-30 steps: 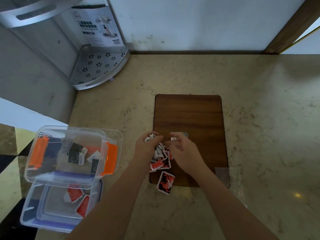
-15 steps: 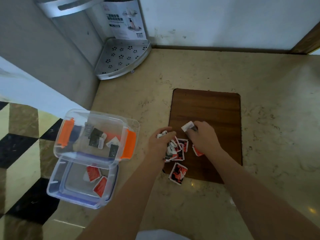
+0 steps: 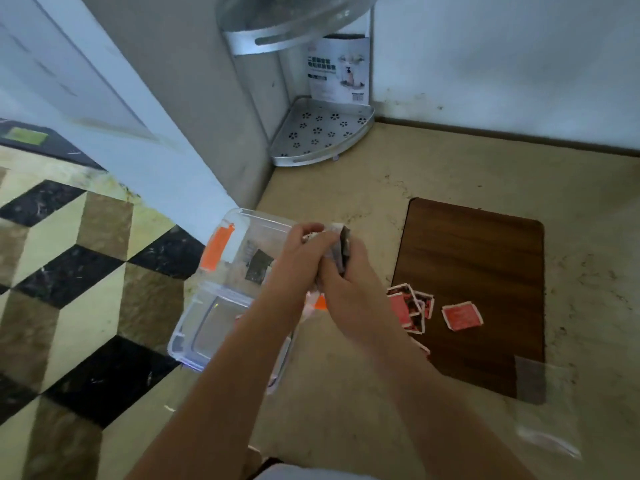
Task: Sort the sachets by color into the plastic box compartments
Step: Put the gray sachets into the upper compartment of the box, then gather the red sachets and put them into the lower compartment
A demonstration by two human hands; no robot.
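My left hand and my right hand are pressed together over the right side of the clear plastic box, both closed on a bunch of black and white sachets. The box has orange clips, and a black sachet lies in its upper compartment. Its lower compartment is mostly hidden by my left forearm. Several red sachets lie on the left part of the brown wooden board, with one more red sachet lying apart to their right.
A perforated metal corner shelf with a printed card stands in the wall corner. The box sits at the counter's left edge, beside a drop to the patterned floor. A clear plastic sheet lies at the board's near right corner.
Both hands have lifted the black and white sachets off the board and carried them left over the box. Only red sachets remain on the board. The camera has swung left.
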